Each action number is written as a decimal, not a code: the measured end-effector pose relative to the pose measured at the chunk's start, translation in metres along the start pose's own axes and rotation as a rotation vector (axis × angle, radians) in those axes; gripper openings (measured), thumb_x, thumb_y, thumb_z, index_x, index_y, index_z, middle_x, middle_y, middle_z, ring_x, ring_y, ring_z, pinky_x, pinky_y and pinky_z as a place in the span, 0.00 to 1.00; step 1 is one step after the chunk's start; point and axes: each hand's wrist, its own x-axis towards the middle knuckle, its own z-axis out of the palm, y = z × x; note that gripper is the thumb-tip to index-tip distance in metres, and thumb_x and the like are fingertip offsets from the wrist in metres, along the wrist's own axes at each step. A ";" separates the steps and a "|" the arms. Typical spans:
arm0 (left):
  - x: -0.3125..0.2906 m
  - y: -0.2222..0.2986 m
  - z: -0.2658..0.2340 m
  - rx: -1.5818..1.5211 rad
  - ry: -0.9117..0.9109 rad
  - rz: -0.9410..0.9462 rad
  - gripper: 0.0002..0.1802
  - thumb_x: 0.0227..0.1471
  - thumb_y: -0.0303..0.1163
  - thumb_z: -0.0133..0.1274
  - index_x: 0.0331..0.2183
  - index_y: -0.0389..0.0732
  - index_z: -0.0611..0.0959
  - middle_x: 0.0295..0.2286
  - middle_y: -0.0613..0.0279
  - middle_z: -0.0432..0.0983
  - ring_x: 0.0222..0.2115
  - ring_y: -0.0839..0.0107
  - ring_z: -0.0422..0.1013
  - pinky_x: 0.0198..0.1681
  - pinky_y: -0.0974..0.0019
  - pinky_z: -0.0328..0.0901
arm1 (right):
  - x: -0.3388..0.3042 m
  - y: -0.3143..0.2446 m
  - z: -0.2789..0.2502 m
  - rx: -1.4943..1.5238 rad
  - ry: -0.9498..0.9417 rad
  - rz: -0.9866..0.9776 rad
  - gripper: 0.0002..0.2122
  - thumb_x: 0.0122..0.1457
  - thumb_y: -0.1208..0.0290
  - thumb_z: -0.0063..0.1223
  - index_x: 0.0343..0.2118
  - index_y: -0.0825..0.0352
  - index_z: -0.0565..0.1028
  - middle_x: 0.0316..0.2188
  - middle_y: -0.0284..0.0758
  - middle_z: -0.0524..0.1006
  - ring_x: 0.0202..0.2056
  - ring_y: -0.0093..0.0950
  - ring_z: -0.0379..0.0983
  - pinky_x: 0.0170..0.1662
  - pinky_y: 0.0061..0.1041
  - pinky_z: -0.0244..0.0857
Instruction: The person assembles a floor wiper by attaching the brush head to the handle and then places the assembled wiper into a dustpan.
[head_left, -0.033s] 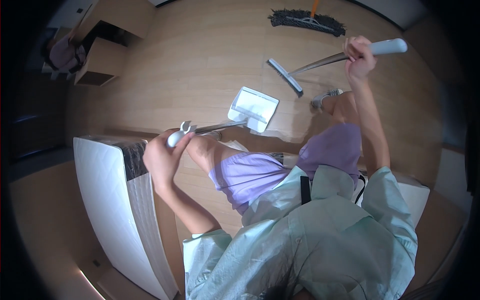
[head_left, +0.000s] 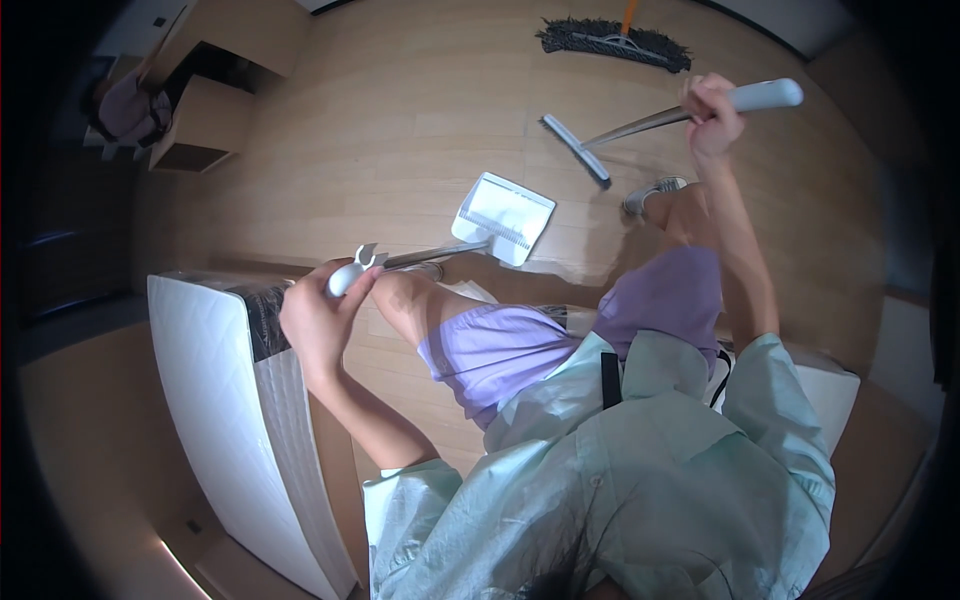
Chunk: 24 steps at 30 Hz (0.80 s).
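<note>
My left hand (head_left: 322, 312) is closed round the white grip of a long-handled dustpan (head_left: 505, 212). Its metal pole runs to the right, down to the white pan with a toothed strip, which is at the floor in front of my legs. In my right hand (head_left: 714, 118), fingers wrapped round, is the handle of a broom (head_left: 577, 150) with a pale blue-grey grip end and a metal pole. The broom's narrow head, white with dark bristles, is at the floor right of the pan, with a gap between them.
A dark fringed dust mop (head_left: 615, 44) with an orange pole lies on the wooden floor (head_left: 370, 130) at the far side. A white mattress (head_left: 215, 420) borders my left. At the far left, a person (head_left: 130, 110) is beside wooden cabinets (head_left: 205, 120). My shoe (head_left: 652, 194) stands near the broom head.
The broom head has shifted slightly right, and its grip end a little left with my right hand. My left hand and the dustpan have moved slightly left.
</note>
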 end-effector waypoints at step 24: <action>0.107 0.037 0.013 0.080 -0.059 0.511 0.19 0.36 0.54 0.67 0.27 0.52 0.90 0.23 0.61 0.82 0.26 0.58 0.77 0.29 0.58 0.69 | -0.168 0.050 0.103 -0.151 -0.333 0.112 0.15 0.45 0.75 0.64 0.18 0.61 0.63 0.14 0.28 0.62 0.18 0.23 0.58 0.24 0.23 0.50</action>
